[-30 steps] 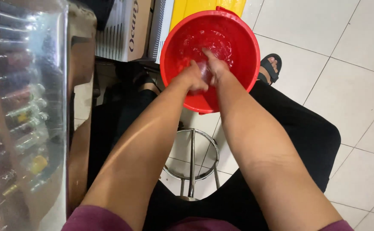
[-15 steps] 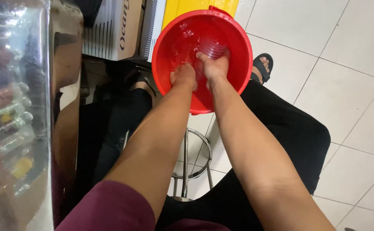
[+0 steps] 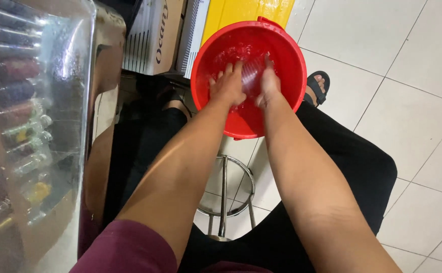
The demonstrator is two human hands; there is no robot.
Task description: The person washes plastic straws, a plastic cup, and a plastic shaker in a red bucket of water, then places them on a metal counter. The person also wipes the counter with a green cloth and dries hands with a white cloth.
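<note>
A red bucket [image 3: 286,55] holding water stands on the floor between my sandalled feet. Both my hands are down inside it. A clear ribbed plastic cup [image 3: 253,76] sits in the water, pressed between them. My left hand [image 3: 227,86] lies on the cup's left side with its fingers spread. My right hand [image 3: 269,83] closes on its right side. The lower part of the cup is hidden by water and by my hands.
A glass display case [image 3: 34,126] with several bottles stands close on the left. A cardboard box [image 3: 152,35] and a yellow panel [image 3: 246,10] are behind the bucket. A metal stool frame [image 3: 224,194] shows under my legs. White floor tiles [image 3: 408,76] spread to the right.
My view has shifted, so the bucket now sits nearer the middle. My hands have spread slightly apart around the cup, and the left fingers have opened out.
</note>
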